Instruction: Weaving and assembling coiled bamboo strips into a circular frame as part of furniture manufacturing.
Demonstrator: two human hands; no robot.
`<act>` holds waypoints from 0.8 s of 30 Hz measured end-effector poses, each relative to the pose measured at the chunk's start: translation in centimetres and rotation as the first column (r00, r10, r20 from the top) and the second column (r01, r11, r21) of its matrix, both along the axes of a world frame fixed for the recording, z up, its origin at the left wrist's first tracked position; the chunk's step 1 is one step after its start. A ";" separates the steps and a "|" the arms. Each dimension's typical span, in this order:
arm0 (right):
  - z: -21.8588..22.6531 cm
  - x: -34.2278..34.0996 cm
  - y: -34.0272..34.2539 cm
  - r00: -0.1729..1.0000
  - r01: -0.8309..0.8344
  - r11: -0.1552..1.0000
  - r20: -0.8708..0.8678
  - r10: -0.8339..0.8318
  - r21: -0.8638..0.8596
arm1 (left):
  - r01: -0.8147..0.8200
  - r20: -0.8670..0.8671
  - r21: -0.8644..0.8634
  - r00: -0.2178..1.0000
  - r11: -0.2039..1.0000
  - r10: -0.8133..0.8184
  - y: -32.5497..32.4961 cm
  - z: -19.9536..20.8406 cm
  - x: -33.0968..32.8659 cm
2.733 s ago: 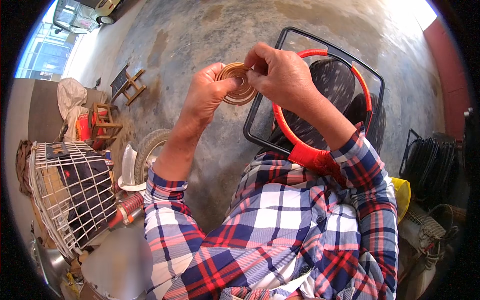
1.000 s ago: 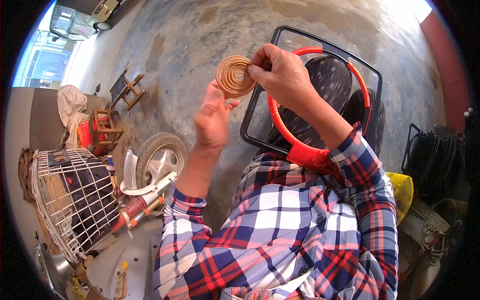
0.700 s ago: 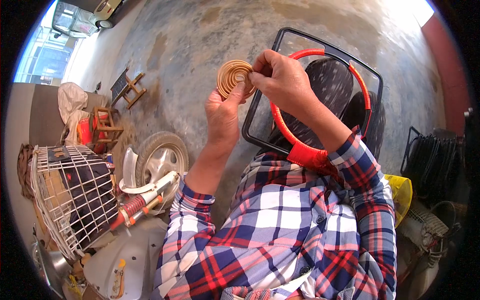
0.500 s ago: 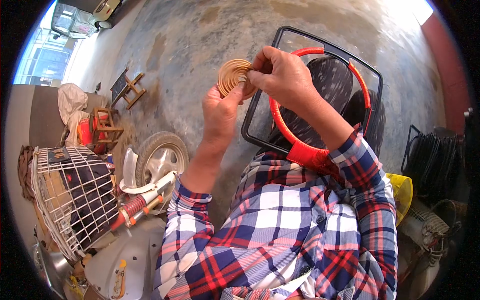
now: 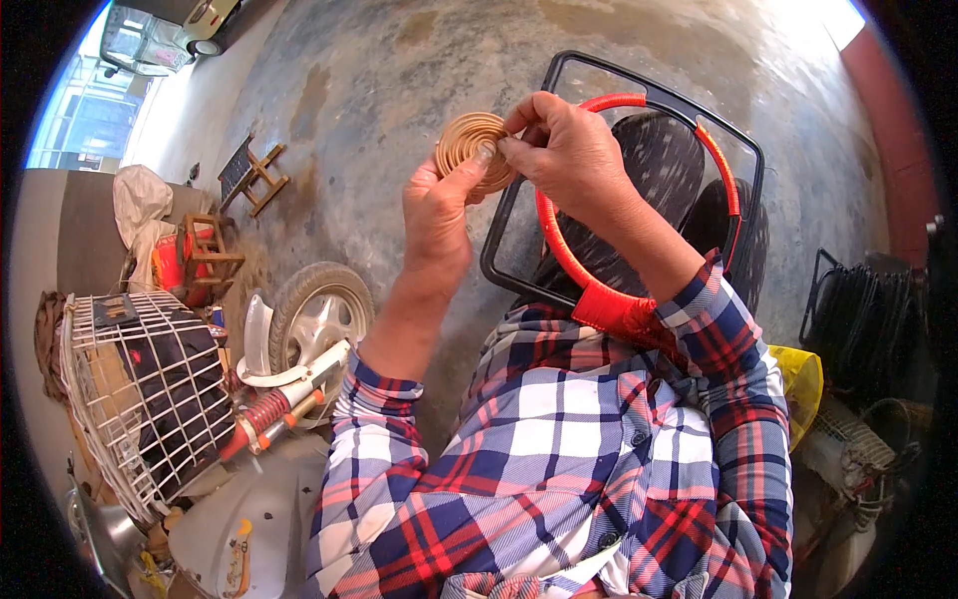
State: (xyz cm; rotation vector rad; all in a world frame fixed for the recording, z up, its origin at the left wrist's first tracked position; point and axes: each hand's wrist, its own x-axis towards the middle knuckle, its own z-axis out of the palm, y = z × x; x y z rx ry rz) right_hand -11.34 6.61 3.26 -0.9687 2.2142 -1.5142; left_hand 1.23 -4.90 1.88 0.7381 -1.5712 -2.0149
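Observation:
A flat, tan coil [image 5: 465,140] of thin strip, wound in several rings, is held up in front of me. My left hand [image 5: 439,205] grips its lower side, with the thumb pressed over the rings near the middle. At the coil's right edge, my right hand [image 5: 561,150] pinches with thumb and index finger; the exact piece between the fingertips is too small to make out. Below the right hand, a black rectangular tube frame [image 5: 649,98] rests across my lap. Inside it sits a round hoop [image 5: 569,255], wrapped partly in glossy red strip and bare black elsewhere.
On the left stand a two-wheeler with a front wheel [image 5: 324,314] and a white wire basket [image 5: 150,399], plus wooden stools [image 5: 212,255]. Stacked black frames [image 5: 868,309] and a yellow bag [image 5: 798,389] lie at the right. A vehicle [image 5: 190,30] is parked far left.
The coil has tilted a little and risen slightly in my left hand, whose thumb now lies farther across its rings. My right hand keeps nearly the same place at the coil's edge.

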 end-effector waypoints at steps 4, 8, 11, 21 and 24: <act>0.3 -0.3 0.1 1.000 -0.013 1.000 -0.019 0.012 -0.017 | 0.054 -0.013 0.013 0.998 0.998 -0.054 0.0 1.2 -0.2; -0.7 -0.8 -0.2 0.995 -0.042 0.995 0.085 0.050 -0.088 | 0.047 0.041 -0.007 0.998 0.999 -0.046 -0.6 1.6 -0.2; -1.2 -0.6 -0.4 0.970 -0.056 0.991 0.230 0.083 -0.124 | 0.025 0.036 0.011 0.999 1.000 -0.025 -0.5 1.2 0.0; -0.3 -0.6 0.2 1.000 -0.020 0.997 0.005 0.020 -0.075 | 0.047 -0.001 -0.018 0.999 0.999 -0.047 -0.3 0.9 -0.7; -0.1 -0.9 0.2 0.998 -0.047 0.996 0.045 0.051 -0.075 | 0.066 0.003 -0.010 0.998 0.998 -0.066 -0.5 1.3 -0.7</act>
